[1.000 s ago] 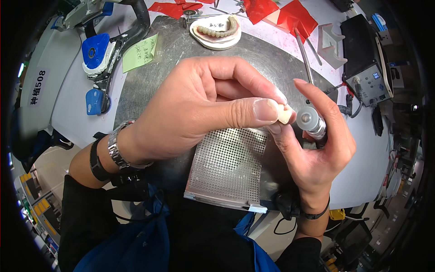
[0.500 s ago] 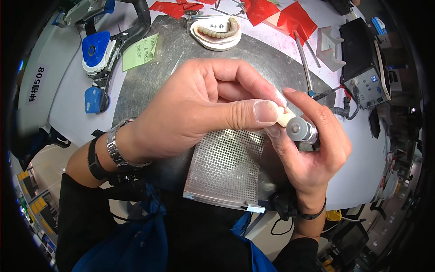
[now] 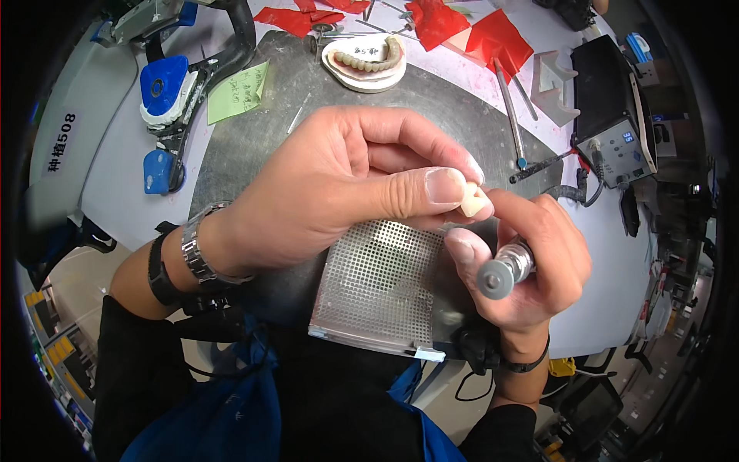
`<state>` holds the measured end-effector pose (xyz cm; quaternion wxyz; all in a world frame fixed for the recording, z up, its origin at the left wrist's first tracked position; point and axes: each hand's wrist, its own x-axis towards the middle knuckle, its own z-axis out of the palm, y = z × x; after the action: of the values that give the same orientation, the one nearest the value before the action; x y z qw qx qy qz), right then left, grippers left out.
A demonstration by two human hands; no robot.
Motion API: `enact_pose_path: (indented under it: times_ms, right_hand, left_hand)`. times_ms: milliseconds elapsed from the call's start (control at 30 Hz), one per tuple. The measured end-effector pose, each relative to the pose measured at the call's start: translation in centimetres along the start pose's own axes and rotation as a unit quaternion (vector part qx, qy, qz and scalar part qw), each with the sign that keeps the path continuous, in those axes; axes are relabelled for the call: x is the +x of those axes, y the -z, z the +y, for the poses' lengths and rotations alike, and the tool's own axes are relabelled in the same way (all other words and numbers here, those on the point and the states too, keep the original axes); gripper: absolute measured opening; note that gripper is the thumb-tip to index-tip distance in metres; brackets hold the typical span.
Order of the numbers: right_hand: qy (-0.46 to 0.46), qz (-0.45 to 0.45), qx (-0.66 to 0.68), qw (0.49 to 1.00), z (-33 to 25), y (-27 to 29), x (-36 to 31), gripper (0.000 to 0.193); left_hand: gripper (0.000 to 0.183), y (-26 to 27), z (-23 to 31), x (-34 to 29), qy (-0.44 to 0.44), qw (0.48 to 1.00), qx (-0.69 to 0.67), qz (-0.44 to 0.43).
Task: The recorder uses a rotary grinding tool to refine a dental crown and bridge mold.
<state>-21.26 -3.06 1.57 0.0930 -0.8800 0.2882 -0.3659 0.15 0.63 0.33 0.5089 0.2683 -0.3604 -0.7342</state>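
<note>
My left hand (image 3: 362, 181) pinches a small cream-white dental crown (image 3: 473, 202) between thumb and forefinger. The outstretched forefinger of my right hand (image 3: 539, 246) reaches to the crown's right side. In the curl of its other fingers my right hand grips a rotary handpiece (image 3: 517, 258), silver with a round grey wheel (image 3: 495, 280) at the near end. That wheel stands apart from the crown, below and to its right. Beneath both hands lies a perforated metal grille (image 3: 377, 285) at the bench's near edge.
A white dental model (image 3: 368, 78) carrying a tooth arch stands beyond my hands. A blue-and-black articulator (image 3: 163, 85) and a green note (image 3: 237, 92) are left. Right are a metal tool (image 3: 509, 115), a translucent rack (image 3: 556, 88) and a black control box (image 3: 616, 115). Red sheets (image 3: 499, 42) lie behind.
My right hand has lowered the grey wheel down and left, away from the crown. The crown has shifted slightly left and shows more between my fingers.
</note>
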Motion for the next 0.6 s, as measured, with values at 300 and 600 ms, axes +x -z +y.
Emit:
enact_pose_path:
  times_ms: [300,600]
  right_hand:
    - [0.021,0.057,0.033,0.998,-0.83,-0.77,-0.01,0.036]
    - [0.018,0.074,0.043,0.996,-0.69,-0.7,-0.11,0.033]
  left_hand:
    - [0.023,-0.29,0.43,-0.22,0.023,0.992,0.11,0.055]
    - [0.023,-0.47,0.1,-0.31,0.009,0.997,0.058,0.053]
